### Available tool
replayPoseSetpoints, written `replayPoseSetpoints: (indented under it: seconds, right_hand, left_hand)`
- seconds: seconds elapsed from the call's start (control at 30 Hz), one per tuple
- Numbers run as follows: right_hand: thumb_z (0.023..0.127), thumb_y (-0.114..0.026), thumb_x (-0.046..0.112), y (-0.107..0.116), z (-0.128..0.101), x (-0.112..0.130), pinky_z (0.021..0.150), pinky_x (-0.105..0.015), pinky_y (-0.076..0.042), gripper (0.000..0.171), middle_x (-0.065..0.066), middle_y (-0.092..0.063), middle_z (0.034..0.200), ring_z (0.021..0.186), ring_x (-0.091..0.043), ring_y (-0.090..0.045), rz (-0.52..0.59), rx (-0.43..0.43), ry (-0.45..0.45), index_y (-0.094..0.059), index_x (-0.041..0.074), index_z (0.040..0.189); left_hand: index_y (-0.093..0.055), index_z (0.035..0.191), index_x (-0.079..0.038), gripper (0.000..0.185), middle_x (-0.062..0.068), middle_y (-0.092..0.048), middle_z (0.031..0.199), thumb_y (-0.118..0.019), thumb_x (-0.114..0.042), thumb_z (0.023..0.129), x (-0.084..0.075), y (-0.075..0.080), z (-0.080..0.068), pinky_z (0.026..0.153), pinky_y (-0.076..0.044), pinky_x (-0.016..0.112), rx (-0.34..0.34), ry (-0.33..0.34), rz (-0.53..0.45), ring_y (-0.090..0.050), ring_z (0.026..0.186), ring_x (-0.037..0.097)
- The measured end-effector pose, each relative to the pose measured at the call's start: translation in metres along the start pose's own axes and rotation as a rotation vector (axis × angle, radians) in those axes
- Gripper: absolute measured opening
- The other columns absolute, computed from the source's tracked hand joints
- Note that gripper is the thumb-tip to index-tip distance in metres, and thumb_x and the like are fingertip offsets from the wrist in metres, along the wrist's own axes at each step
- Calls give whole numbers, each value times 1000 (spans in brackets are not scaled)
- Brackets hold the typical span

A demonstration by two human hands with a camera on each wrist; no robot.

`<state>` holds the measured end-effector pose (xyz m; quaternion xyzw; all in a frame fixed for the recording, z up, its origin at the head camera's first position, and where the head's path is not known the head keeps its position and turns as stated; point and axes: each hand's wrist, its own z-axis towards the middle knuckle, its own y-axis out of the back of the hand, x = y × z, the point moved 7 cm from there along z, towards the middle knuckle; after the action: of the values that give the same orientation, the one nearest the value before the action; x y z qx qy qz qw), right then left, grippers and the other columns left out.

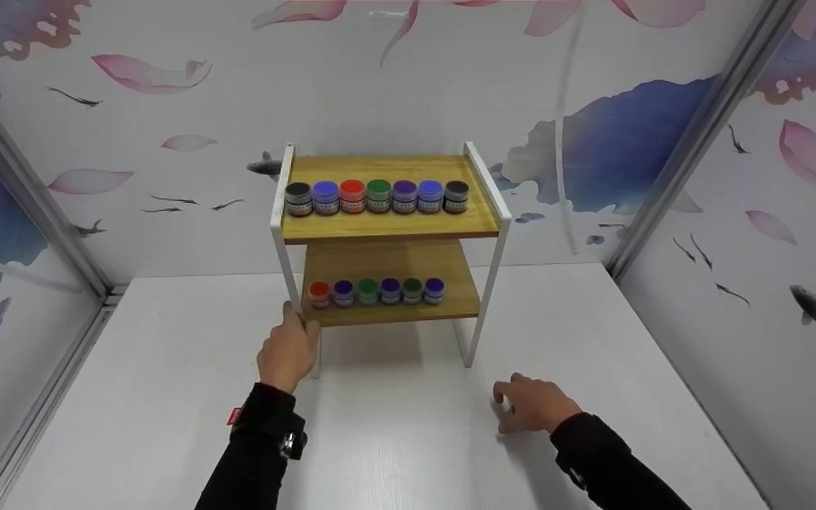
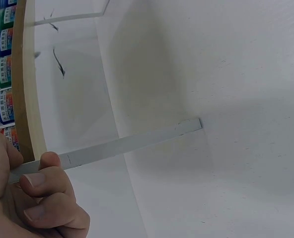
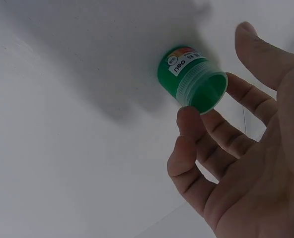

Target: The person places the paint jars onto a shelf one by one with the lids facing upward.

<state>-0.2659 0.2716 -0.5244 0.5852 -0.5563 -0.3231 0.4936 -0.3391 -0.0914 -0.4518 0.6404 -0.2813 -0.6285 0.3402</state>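
At the left front leg (image 2: pixel 132 144) of a two-tier shelf (image 1: pixel 394 228), my left hand (image 1: pixel 287 350) grips the white bar just under the lower board, fingers curled round it. A small green paint jar (image 3: pixel 171 74) with a clear ribbed top is on the white table beside my right hand (image 1: pixel 534 405). The right fingers lie along the jar's rim in the right wrist view, loosely bent, while the thumb (image 3: pixel 261 57) stands apart from it. Most of this jar is hidden behind the hand in the head view.
Several paint jars (image 1: pixel 378 197) in black, blue, red, green and purple stand in a row on the upper board. Another row of jars (image 1: pixel 389 292) lines the lower board's front. Patterned walls (image 1: pixel 167 113) with metal corner posts (image 1: pixel 705 134) enclose the white table (image 1: pixel 188 340).
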Motion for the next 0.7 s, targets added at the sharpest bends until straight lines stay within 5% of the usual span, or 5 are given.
replayPoseSetpoints:
  seconds: [0.33,0.7]
  right_hand:
    - [74,-75,-10,-1,-1,-2,81,-48,-52,35,-7,-61,96,91,-26,-59,58,1,61,-63,12,98]
    - [79,-64,-17,3,7,-9,93,-49,-49,38,-8,-64,111,108,-30,-59,171,-58,67,-68,11,105]
  left_hand:
    - [-23,148,10,65,7,-53,70,-36,-29,98,-2,2,-1,47,-37,32,-9,-3,-13,-49,58,20]
    - [-22,149,10,66,6,-52,69,-36,-30,98,-1,1,-1,47,-36,32,-5,0,-15,-48,57,20]
